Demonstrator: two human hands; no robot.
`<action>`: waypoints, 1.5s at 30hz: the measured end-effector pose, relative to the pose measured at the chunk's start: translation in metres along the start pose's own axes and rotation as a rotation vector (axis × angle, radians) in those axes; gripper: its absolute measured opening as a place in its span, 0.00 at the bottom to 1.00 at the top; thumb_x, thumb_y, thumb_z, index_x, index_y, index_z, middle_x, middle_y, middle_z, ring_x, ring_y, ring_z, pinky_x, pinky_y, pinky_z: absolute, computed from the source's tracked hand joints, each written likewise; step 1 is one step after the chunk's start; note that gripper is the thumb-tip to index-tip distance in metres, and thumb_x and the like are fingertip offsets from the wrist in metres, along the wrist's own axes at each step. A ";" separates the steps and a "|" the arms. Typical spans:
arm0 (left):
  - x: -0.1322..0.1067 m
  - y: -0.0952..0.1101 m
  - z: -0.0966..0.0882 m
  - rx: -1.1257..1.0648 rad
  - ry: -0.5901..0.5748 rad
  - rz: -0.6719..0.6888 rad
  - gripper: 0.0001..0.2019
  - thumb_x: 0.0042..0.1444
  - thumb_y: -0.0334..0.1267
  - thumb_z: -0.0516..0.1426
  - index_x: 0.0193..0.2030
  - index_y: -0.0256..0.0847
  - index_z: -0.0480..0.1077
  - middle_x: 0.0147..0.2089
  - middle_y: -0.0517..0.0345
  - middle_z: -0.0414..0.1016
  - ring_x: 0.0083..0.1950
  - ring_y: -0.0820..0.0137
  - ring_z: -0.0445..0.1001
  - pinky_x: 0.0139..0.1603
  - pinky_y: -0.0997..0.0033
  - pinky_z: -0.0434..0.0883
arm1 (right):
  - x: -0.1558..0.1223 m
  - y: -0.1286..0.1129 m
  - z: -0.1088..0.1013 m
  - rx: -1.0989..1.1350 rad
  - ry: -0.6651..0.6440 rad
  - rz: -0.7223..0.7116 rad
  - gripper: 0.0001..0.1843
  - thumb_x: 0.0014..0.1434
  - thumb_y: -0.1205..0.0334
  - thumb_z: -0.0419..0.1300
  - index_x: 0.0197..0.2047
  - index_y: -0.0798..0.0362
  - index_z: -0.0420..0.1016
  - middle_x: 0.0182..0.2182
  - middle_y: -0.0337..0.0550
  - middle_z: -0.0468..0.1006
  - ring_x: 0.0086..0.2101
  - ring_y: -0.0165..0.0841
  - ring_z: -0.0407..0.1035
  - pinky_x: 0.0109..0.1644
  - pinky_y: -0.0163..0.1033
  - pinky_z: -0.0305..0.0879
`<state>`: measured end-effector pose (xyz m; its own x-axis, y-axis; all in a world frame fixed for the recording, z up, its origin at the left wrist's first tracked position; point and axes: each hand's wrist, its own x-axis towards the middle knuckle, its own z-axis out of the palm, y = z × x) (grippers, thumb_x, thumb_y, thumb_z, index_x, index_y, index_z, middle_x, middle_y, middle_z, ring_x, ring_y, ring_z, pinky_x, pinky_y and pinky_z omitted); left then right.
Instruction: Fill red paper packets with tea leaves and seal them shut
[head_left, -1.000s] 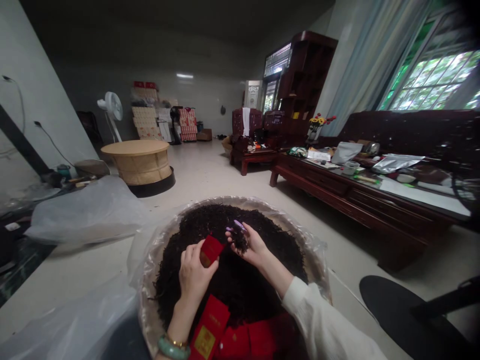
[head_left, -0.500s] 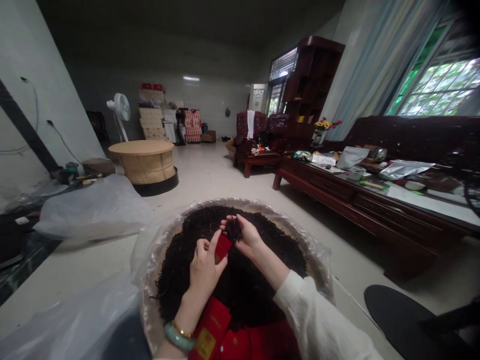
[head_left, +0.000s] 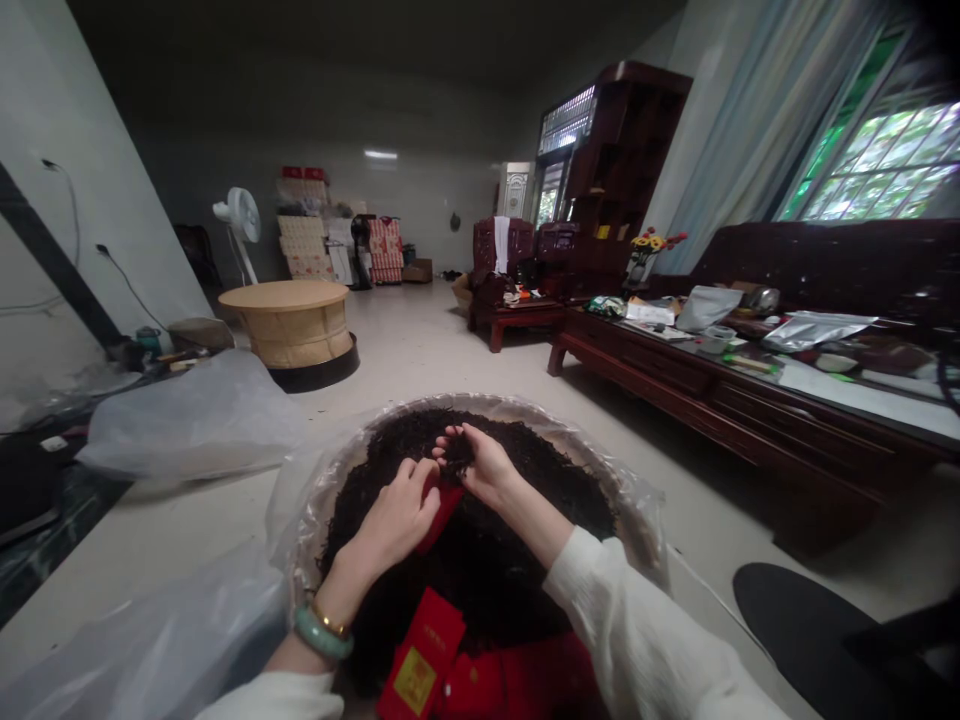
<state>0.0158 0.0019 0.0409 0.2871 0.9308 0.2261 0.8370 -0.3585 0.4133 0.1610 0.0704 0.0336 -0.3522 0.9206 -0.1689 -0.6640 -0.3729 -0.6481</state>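
Directly in front of me is a round, plastic-lined basket (head_left: 637, 520) heaped with dark dried tea leaves (head_left: 555, 470). My right hand (head_left: 491, 472), palm up and fingers curled, cups a small clump of tea leaves (head_left: 454, 452) above the heap. Just left of it, my left hand (head_left: 397, 508) is closed on a small red packet (head_left: 441, 518); the fingers cover its upper part. The packet tilts beneath the right hand's fingers, and I cannot tell whether its mouth is open. More red packets (head_left: 517, 680) lie at the near side of the basket, one with a gold print (head_left: 424, 650).
Clear plastic sheeting (head_left: 195, 415) lies on the floor to the left. A round wooden-topped drum table (head_left: 289, 320) and a white fan (head_left: 241, 215) stand behind it. On the right is a long dark wooden table (head_left: 675, 380) with pouches and papers. A black round base (head_left: 787, 610) is at lower right.
My left hand has moved a little forward and turned, its fingers now bent over the packet's upper end. The right hand has shifted slightly left, still cupping the tea leaves.
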 end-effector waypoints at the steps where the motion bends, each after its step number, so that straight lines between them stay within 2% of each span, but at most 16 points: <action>1: 0.002 -0.001 -0.002 -0.003 0.006 0.017 0.11 0.62 0.36 0.44 0.47 0.45 0.64 0.43 0.55 0.66 0.40 0.66 0.74 0.43 0.65 0.70 | 0.000 0.000 0.001 -0.005 -0.002 -0.006 0.11 0.63 0.60 0.53 0.31 0.56 0.70 0.25 0.43 0.76 0.27 0.31 0.72 0.32 0.36 0.69; 5: 0.012 -0.008 -0.001 -0.056 0.060 0.071 0.12 0.63 0.34 0.41 0.44 0.44 0.64 0.42 0.54 0.67 0.40 0.66 0.72 0.43 0.66 0.69 | -0.001 -0.001 0.008 -0.066 0.002 -0.060 0.11 0.61 0.58 0.54 0.31 0.56 0.70 0.25 0.41 0.76 0.25 0.31 0.71 0.32 0.37 0.68; 9: 0.018 -0.008 0.005 -0.117 0.148 0.057 0.11 0.63 0.34 0.41 0.39 0.44 0.63 0.39 0.55 0.65 0.39 0.67 0.71 0.44 0.65 0.69 | -0.005 -0.004 0.017 -0.219 0.024 -0.186 0.12 0.60 0.55 0.56 0.32 0.55 0.71 0.25 0.38 0.75 0.25 0.30 0.70 0.32 0.36 0.66; 15: 0.020 -0.005 0.011 -0.194 0.232 0.039 0.08 0.60 0.33 0.43 0.36 0.43 0.62 0.39 0.54 0.62 0.39 0.66 0.70 0.44 0.61 0.70 | -0.008 -0.004 0.020 -0.535 -0.003 -0.348 0.20 0.57 0.44 0.56 0.33 0.54 0.74 0.29 0.40 0.75 0.31 0.30 0.69 0.40 0.36 0.64; 21: 0.018 -0.009 0.013 -0.211 0.234 0.035 0.08 0.60 0.32 0.43 0.37 0.42 0.61 0.41 0.54 0.61 0.41 0.66 0.71 0.46 0.60 0.71 | -0.015 -0.005 0.021 -0.696 -0.083 -0.303 0.24 0.59 0.41 0.50 0.37 0.53 0.74 0.34 0.42 0.76 0.38 0.32 0.70 0.46 0.39 0.63; 23: 0.016 -0.008 0.012 -0.176 0.237 0.017 0.08 0.60 0.33 0.43 0.38 0.41 0.62 0.42 0.53 0.61 0.41 0.66 0.71 0.46 0.60 0.71 | -0.019 -0.009 0.021 -0.754 -0.134 -0.320 0.23 0.60 0.42 0.50 0.39 0.53 0.73 0.36 0.43 0.77 0.40 0.33 0.70 0.47 0.40 0.63; 25: 0.015 -0.007 0.010 -0.112 0.251 -0.005 0.08 0.61 0.33 0.43 0.39 0.41 0.63 0.43 0.52 0.61 0.40 0.66 0.72 0.45 0.60 0.72 | -0.025 -0.014 0.021 -0.885 -0.158 -0.402 0.19 0.60 0.46 0.51 0.39 0.52 0.74 0.38 0.43 0.77 0.41 0.34 0.70 0.48 0.41 0.62; 27: 0.014 -0.006 0.008 -0.030 0.280 -0.023 0.08 0.61 0.34 0.44 0.40 0.40 0.64 0.46 0.50 0.61 0.41 0.65 0.72 0.44 0.59 0.72 | -0.033 -0.019 0.019 -1.101 -0.193 -0.505 0.13 0.60 0.52 0.54 0.39 0.51 0.75 0.38 0.42 0.77 0.40 0.35 0.69 0.47 0.41 0.61; 30: 0.014 -0.003 0.006 0.047 0.345 -0.021 0.07 0.60 0.33 0.46 0.39 0.40 0.64 0.49 0.48 0.62 0.46 0.61 0.71 0.45 0.57 0.72 | -0.043 -0.021 0.015 -1.478 -0.297 -0.645 0.06 0.56 0.61 0.58 0.36 0.50 0.76 0.33 0.42 0.77 0.35 0.35 0.66 0.45 0.42 0.60; 33: 0.015 -0.001 0.009 -0.015 0.383 0.026 0.07 0.60 0.33 0.46 0.38 0.40 0.64 0.49 0.46 0.63 0.48 0.60 0.71 0.47 0.56 0.72 | -0.042 -0.019 0.008 -1.763 -0.309 -0.734 0.02 0.53 0.63 0.63 0.32 0.51 0.76 0.27 0.43 0.75 0.33 0.36 0.64 0.41 0.41 0.60; 36: 0.013 -0.004 0.016 -0.196 0.353 0.067 0.08 0.60 0.34 0.45 0.38 0.41 0.64 0.48 0.47 0.67 0.49 0.61 0.72 0.49 0.56 0.71 | -0.033 -0.017 -0.001 -1.882 -0.314 -0.712 0.06 0.52 0.63 0.64 0.25 0.52 0.74 0.22 0.42 0.71 0.29 0.35 0.63 0.37 0.39 0.59; 38: 0.010 -0.009 0.021 -0.378 0.300 0.024 0.09 0.58 0.37 0.49 0.44 0.41 0.63 0.49 0.47 0.70 0.49 0.62 0.73 0.49 0.57 0.71 | -0.028 -0.018 -0.005 -1.863 -0.344 -0.717 0.10 0.55 0.64 0.62 0.22 0.52 0.72 0.20 0.41 0.70 0.27 0.33 0.62 0.36 0.38 0.58; 41: 0.003 -0.021 0.027 -0.665 0.139 -0.076 0.27 0.48 0.38 0.59 0.55 0.40 0.59 0.48 0.50 0.74 0.47 0.62 0.75 0.48 0.59 0.71 | -0.028 -0.022 -0.007 -1.740 -0.336 -0.764 0.10 0.57 0.63 0.59 0.25 0.52 0.74 0.23 0.42 0.73 0.30 0.34 0.64 0.36 0.37 0.58; 43: -0.002 -0.027 0.030 -0.779 -0.010 -0.118 0.26 0.42 0.38 0.63 0.50 0.38 0.66 0.43 0.52 0.78 0.44 0.61 0.76 0.46 0.61 0.72 | -0.031 -0.026 -0.005 -1.678 -0.315 -0.747 0.10 0.58 0.63 0.57 0.27 0.51 0.75 0.25 0.42 0.74 0.30 0.33 0.64 0.35 0.36 0.58; 45: -0.006 -0.028 0.032 -0.830 -0.078 -0.167 0.20 0.40 0.39 0.64 0.42 0.36 0.71 0.37 0.55 0.79 0.39 0.61 0.77 0.42 0.62 0.73 | -0.035 -0.029 -0.003 -1.665 -0.293 -0.621 0.11 0.58 0.61 0.56 0.27 0.53 0.75 0.22 0.39 0.72 0.25 0.30 0.62 0.30 0.34 0.55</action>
<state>0.0052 0.0085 -0.0006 0.2471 0.9674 0.0558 0.2667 -0.1233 0.9559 0.1941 0.0494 0.0563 -0.5521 0.7486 0.3673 0.4946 0.6486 -0.5785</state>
